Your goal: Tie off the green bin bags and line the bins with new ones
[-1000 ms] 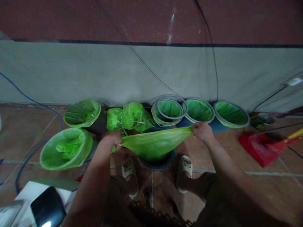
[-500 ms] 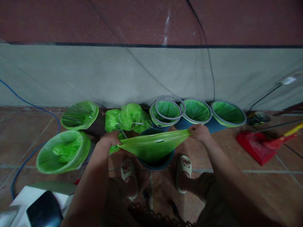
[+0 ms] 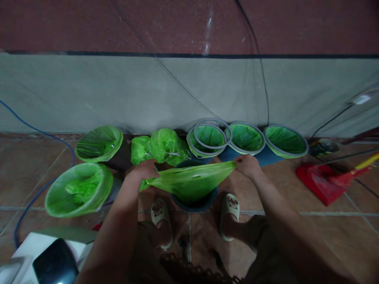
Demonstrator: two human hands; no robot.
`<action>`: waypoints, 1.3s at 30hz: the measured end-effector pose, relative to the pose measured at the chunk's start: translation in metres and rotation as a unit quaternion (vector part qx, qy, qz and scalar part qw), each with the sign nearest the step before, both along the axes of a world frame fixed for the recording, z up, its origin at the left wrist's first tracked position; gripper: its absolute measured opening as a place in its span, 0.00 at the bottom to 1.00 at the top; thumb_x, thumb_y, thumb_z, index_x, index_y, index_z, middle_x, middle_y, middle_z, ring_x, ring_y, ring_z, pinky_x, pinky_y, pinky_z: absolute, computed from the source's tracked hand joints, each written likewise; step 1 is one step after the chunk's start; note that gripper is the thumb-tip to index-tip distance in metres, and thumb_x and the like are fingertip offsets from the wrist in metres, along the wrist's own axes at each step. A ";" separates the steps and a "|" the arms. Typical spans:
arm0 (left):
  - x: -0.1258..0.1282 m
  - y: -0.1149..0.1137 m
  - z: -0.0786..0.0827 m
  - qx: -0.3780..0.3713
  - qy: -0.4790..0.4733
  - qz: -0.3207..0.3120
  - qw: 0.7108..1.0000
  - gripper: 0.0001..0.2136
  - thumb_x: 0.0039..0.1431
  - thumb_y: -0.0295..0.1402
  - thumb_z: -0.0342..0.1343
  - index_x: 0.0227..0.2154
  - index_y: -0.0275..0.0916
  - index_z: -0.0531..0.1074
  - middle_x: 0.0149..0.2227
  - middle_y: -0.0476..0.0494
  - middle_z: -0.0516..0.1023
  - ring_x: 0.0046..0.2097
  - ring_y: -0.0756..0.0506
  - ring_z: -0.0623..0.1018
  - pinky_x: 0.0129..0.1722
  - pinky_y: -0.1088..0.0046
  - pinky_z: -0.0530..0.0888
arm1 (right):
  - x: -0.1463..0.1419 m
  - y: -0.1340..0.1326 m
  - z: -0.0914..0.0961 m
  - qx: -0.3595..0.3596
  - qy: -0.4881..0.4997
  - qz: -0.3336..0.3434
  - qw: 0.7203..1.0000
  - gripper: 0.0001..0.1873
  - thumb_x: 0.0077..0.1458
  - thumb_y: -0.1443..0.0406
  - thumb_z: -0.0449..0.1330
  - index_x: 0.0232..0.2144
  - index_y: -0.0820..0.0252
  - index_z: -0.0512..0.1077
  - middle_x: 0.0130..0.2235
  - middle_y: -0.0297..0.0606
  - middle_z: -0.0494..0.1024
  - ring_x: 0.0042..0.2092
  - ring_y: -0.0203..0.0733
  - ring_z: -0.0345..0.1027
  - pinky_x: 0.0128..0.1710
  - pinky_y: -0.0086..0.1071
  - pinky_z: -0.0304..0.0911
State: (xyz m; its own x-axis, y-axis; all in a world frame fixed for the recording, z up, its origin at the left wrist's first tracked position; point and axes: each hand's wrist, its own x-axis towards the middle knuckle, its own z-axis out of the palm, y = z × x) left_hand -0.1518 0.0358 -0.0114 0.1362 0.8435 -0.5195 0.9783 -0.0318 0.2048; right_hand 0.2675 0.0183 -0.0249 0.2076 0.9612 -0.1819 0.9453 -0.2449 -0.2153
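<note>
A green plastic bag (image 3: 195,181) is stretched between my two hands, its lower part hanging into a dark blue bin (image 3: 194,207) that stands on the floor between my feet. My left hand (image 3: 146,169) grips the bag's left edge, with a flap of plastic hanging out beyond the fingers. The opposite corner is pinched in my right hand (image 3: 246,163). Just behind the left hand sit tied green bags (image 3: 166,146). Near the right hand stands a bin with a green liner and grey rim (image 3: 247,138).
More lined bins (image 3: 286,140) line the wall, and a loose grey ring (image 3: 211,119) lies over one. At left are two other lined bins (image 3: 78,189) and a blue hose (image 3: 63,142). A red dustpan (image 3: 318,183) lies right; a white box (image 3: 26,252) is at lower left.
My left hand has moved slightly inward along the bag's edge, leaving a flap outside it. The bag hangs a little slacker, while my right hand has barely shifted.
</note>
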 end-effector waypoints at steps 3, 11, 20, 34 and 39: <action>0.017 -0.001 0.002 0.025 -0.022 -0.024 0.999 0.34 0.53 0.39 0.60 0.63 0.33 0.63 0.57 0.33 0.75 0.56 0.38 0.76 0.54 0.69 0.70 | -0.002 0.000 -0.002 0.000 0.007 0.001 1.000 0.13 0.47 0.67 0.58 0.33 0.57 0.82 0.31 0.38 0.82 0.37 0.43 0.75 0.33 0.28 0.61; 0.077 -0.010 -0.003 0.088 -0.122 -0.089 0.985 0.33 0.60 0.48 0.54 0.65 0.38 0.59 0.65 0.39 0.65 0.65 0.41 0.66 0.63 0.68 0.61 | -0.008 -0.001 -0.003 -0.002 -0.010 0.015 1.000 0.13 0.47 0.67 0.57 0.32 0.58 0.81 0.29 0.37 0.81 0.35 0.42 0.74 0.32 0.28 0.61; 0.119 -0.032 -0.029 0.092 -0.046 -0.160 0.982 0.17 0.60 0.40 0.56 0.49 0.38 0.72 0.49 0.36 0.79 0.53 0.37 0.76 0.57 0.59 0.68 | -0.010 0.000 -0.003 0.000 0.000 0.022 1.000 0.11 0.49 0.67 0.58 0.32 0.60 0.81 0.30 0.38 0.82 0.34 0.41 0.74 0.30 0.28 0.59; 0.121 -0.032 -0.034 0.042 -0.035 -0.122 0.991 0.14 0.63 0.31 0.48 0.46 0.37 0.76 0.50 0.38 0.79 0.53 0.41 0.77 0.53 0.69 0.72 | -0.056 -0.017 0.009 0.124 0.216 0.093 0.964 0.15 0.59 0.62 0.53 0.39 0.61 0.78 0.37 0.40 0.82 0.36 0.40 0.73 0.37 0.29 0.63; 0.123 -0.033 -0.037 0.045 -0.040 -0.111 0.992 0.15 0.62 0.30 0.48 0.47 0.36 0.76 0.49 0.36 0.79 0.52 0.41 0.77 0.52 0.69 0.72 | -0.103 -0.048 -0.010 -0.037 0.225 0.298 0.927 0.13 0.57 0.69 0.53 0.40 0.61 0.77 0.37 0.40 0.81 0.37 0.40 0.74 0.39 0.30 0.63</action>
